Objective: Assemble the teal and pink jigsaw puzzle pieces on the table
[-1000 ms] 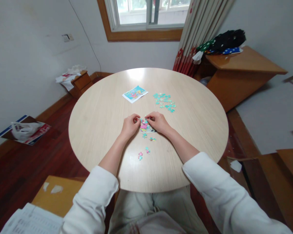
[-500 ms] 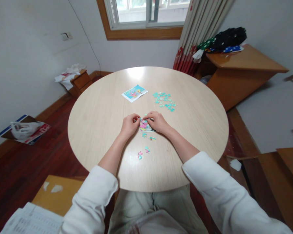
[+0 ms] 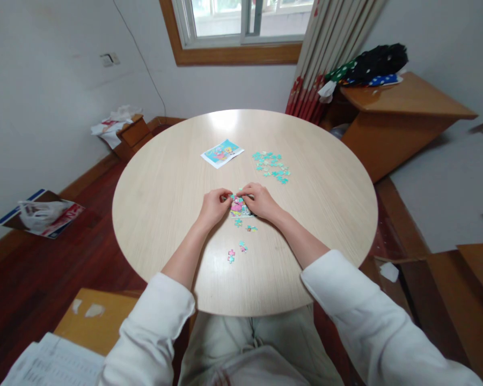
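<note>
A partly joined jigsaw puzzle [image 3: 238,206], pink, yellow and teal, lies flat on the round table between my hands. My left hand [image 3: 216,205] is closed at its upper left edge, thumb and forefinger pinched on it. From the right, my right hand [image 3: 259,199] is closed over the upper right part, its fingertips pressed to the puzzle and covering some of it. Just below lie a teal piece [image 3: 238,222] and a brown-and-teal piece [image 3: 251,228]. Nearer to me are a teal-and-pink piece [image 3: 243,247] and a pink-and-teal pair [image 3: 231,256].
Beyond my hands, a printed reference picture [image 3: 222,154] lies beside a spread of loose teal pieces [image 3: 271,165] on the pale round table [image 3: 156,198]. A wooden cabinet [image 3: 406,99] with cloths stands behind right. Papers [image 3: 52,362] lie at lower left.
Both hands stay at the puzzle with only very slight finger movement. The loose pieces and the picture rest where they were.
</note>
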Motion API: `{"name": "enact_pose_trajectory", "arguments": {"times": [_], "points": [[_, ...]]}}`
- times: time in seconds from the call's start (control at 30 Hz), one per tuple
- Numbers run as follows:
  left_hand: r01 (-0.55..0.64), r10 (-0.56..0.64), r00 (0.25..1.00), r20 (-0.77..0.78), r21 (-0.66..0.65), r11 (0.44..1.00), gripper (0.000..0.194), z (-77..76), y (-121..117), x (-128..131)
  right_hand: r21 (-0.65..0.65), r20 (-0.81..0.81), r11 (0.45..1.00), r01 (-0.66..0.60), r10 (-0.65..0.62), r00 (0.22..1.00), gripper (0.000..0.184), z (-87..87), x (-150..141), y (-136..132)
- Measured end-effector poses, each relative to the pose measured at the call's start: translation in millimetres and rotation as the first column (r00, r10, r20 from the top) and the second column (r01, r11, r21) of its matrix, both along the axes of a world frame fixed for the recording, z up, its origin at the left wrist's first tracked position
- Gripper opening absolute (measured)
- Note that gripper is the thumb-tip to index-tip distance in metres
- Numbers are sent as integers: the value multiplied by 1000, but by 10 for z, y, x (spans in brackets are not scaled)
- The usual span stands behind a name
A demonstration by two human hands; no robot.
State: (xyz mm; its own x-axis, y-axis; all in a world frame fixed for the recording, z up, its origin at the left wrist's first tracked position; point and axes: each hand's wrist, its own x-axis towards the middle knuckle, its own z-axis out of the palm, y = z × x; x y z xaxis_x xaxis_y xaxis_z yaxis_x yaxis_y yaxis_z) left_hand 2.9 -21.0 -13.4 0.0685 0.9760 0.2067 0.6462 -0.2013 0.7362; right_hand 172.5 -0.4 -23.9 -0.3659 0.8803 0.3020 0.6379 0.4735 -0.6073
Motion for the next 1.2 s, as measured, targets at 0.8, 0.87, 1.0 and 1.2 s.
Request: {"name": "enact_pose_trajectory", "arguments": {"times": [0.8, 0.87, 1.0, 1.2], "points": [[5, -1, 994, -111, 35, 999, 7, 13, 2, -34, 2, 10, 1000, -10, 10, 1000, 26, 5, -10, -10], [9, -3, 993, -118, 45, 999, 6, 4, 4, -40, 4, 9, 1000, -12, 12, 1000, 26, -1, -9, -8], [10, -5, 993, -115, 46, 999, 5, 1, 5, -45, 7, 5, 1000, -13, 13, 1000, 26, -11, -9, -7], [6, -3, 994, -108, 25, 1000, 4, 26, -4, -37, 5, 3, 1000, -4, 4, 1000, 26, -23, -11, -7]]}}
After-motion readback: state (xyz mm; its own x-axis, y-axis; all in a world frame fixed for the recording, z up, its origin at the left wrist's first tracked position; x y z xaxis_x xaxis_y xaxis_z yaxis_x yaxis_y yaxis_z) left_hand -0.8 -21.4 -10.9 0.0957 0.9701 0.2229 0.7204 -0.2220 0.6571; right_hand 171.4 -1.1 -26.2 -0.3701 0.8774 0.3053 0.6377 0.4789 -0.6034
